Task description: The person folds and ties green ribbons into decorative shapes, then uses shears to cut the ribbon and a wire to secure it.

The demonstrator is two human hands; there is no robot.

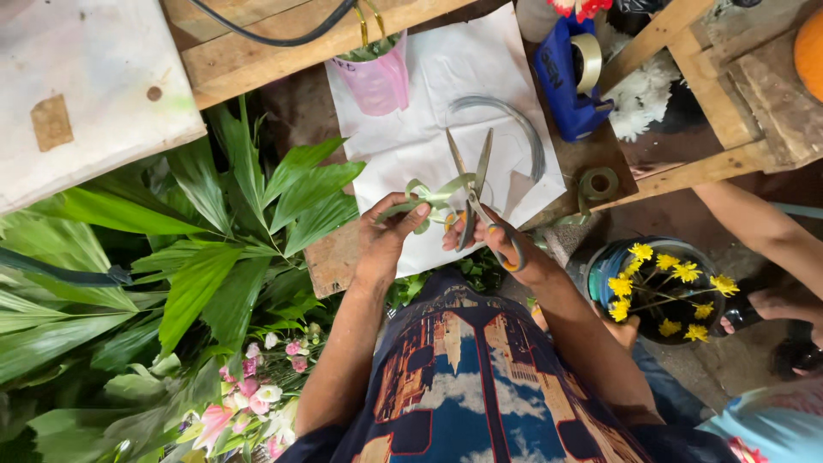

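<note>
Your left hand [387, 233] pinches a looped pale green ribbon [429, 199] between thumb and fingers, holding it taut above the white paper sheet [429, 111] so that your right hand [497, 240], closed around the handles of one pair of scissors [474, 184] with blades parted, can meet it. Further out I count one pink plastic cup [377, 79], one blue tape dispenser [567, 81], one green tape roll [597, 183] and one bucket of yellow flowers [656, 287], kept near; another person's arm [763, 231] reaches in beside the bucket.
</note>
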